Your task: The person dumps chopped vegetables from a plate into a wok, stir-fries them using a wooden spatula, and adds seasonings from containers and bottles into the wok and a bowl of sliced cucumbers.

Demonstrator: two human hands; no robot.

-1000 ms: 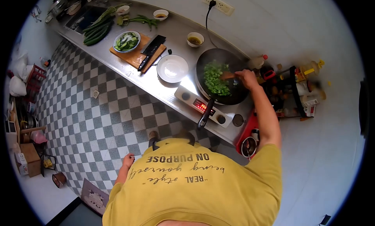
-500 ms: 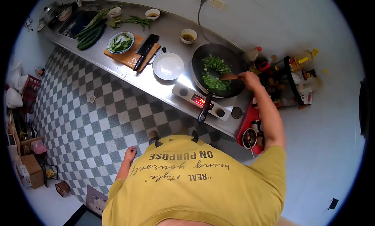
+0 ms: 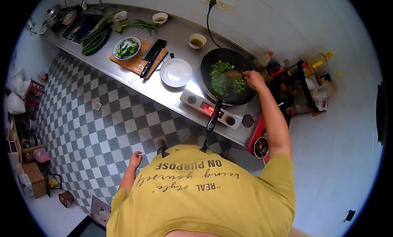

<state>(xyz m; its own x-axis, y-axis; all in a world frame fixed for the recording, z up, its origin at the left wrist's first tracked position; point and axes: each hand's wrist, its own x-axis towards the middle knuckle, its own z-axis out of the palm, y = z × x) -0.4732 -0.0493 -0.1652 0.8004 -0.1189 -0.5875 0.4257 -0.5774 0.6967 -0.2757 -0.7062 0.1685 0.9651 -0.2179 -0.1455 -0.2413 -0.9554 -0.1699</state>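
My right hand [image 3: 254,80] is closed around the handle of a wooden spatula [image 3: 233,73]. The spatula's blade rests among chopped greens [image 3: 221,81] in a black frying pan [image 3: 244,98]. That pan sits on an induction cooker [image 3: 197,101] with a lit red display, its handle [image 3: 213,118] pointing toward my body. Down at my left side, my left hand [image 3: 135,159] hangs over the checkered floor, fingers curled, touching no object that I can see.
Left of the cooker are a white plate [image 3: 176,72], a cutting board [image 3: 133,65] with a cleaver [image 3: 154,52], and a bowl of sliced cucumber [image 3: 127,48]. Sauce bowls [image 3: 197,41] stand farther back. A rack of bottles [image 3: 307,81] is at right, a red tray [image 3: 257,132] nearer me.
My right hand has moved the spatula up and slightly left in the pan, and the greens are shifted and bunched differently. My left hand stays low, barely moved.
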